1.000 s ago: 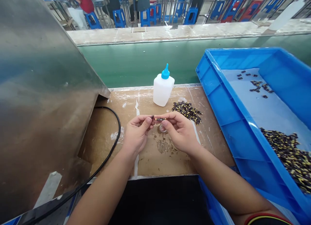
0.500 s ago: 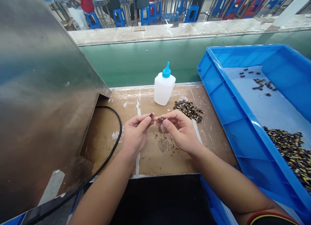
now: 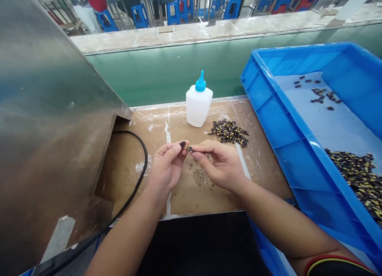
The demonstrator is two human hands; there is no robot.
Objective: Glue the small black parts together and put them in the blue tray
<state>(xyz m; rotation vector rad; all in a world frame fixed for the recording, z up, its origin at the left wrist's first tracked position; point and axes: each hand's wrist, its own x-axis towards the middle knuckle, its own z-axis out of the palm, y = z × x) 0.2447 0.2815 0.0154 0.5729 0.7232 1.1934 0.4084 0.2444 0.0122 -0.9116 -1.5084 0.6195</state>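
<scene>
Between thumb and fingers, my left hand [image 3: 167, 164] pinches a small dark oval piece [image 3: 182, 144]. My right hand [image 3: 222, 162] is closed on a small black-and-yellow part [image 3: 190, 148], and its tip meets or nearly meets the dark piece. Both hands are close together above the brown work surface [image 3: 185, 202]. Just beyond my right hand lies a pile of similar black-and-yellow parts [image 3: 229, 132]. Behind the hands stands a white squeeze bottle [image 3: 198, 107] with a blue nozzle cap, upright.
At the right, a large blue bin [image 3: 277, 113] holds many of the same parts on a pale sheet. A metal housing [image 3: 59, 121] fills the left, with a black cable [image 3: 145, 156] curving beside it. A green belt [image 3: 149, 73] runs behind; people sit beyond.
My hands have drawn the two small pieces closer together, and more of the dark piece in my left hand shows. The whole view has shifted slightly.
</scene>
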